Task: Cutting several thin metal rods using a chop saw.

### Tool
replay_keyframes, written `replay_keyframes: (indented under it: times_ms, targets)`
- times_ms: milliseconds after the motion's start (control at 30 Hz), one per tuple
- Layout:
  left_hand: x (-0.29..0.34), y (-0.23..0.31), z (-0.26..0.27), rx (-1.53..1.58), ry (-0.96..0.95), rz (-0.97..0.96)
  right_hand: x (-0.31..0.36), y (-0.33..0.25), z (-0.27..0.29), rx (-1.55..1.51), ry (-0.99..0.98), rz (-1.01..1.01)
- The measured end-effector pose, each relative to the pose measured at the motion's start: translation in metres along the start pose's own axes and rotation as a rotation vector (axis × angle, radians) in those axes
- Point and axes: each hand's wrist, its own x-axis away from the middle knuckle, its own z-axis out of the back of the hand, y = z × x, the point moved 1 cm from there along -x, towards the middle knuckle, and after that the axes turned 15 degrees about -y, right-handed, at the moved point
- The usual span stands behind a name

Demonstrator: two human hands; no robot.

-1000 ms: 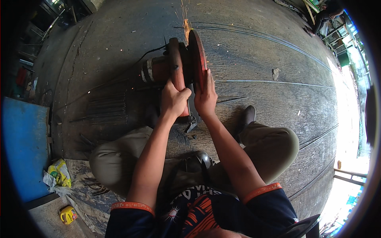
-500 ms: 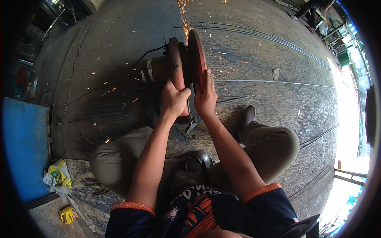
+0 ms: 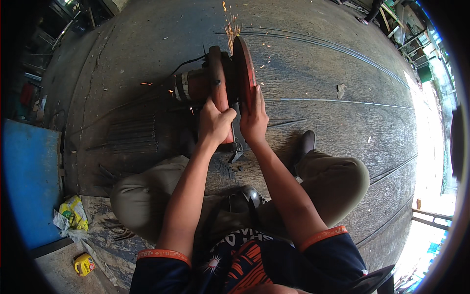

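Observation:
A red cut-off saw (image 3: 198, 87) with a round blade guard (image 3: 244, 68) stands on the floor in front of me. My left hand (image 3: 214, 123) is closed around its long red handle (image 3: 219, 81). Against the right side of the guard lies my right hand (image 3: 254, 120), its fingers stretched out and pressed along it. Sparks (image 3: 231, 35) spray from the far end of the guard. A thin metal rod (image 3: 342, 101) runs off to the right of the saw. The blade's contact with the work is hidden beneath the guard.
Several short dark bars (image 3: 131, 133) lie in a row left of the saw. Long rods (image 3: 313, 39) stretch across the floor beyond. A blue panel (image 3: 32, 179), a yellow bag (image 3: 73, 213) and a yellow jug (image 3: 84, 264) are at the left. A person's foot (image 3: 362, 20) shows far right.
The spray of sparks has thinned, with fewer scattered over the floor. The person at the far right has moved mostly out of view. My hands and the saw look nearly unmoved.

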Motion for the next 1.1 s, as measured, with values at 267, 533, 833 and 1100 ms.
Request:
replay_keyframes:
  times_ms: [267, 533, 833, 1100]
  targets:
    - [0.0030, 0.0084, 0.0012, 0.020, -0.040, 0.106, 0.0012, -0.0011, -0.0002, -0.007, 0.000, -0.006]
    - [0.0019, 0.0072, -0.0010, 0.067, -0.013, 0.005, 0.0009, -0.0008, -0.0009, 0.002, 0.014, 0.002]
    - [0.0011, 0.0041, 0.0003, 0.029, -0.022, -0.009, 0.0014, -0.0019, 0.0002, -0.015, 0.002, -0.014]
    - [0.0016, 0.0039, -0.0006, 0.034, -0.010, -0.007, 0.0020, -0.0001, -0.0014, 0.003, 0.008, 0.001]
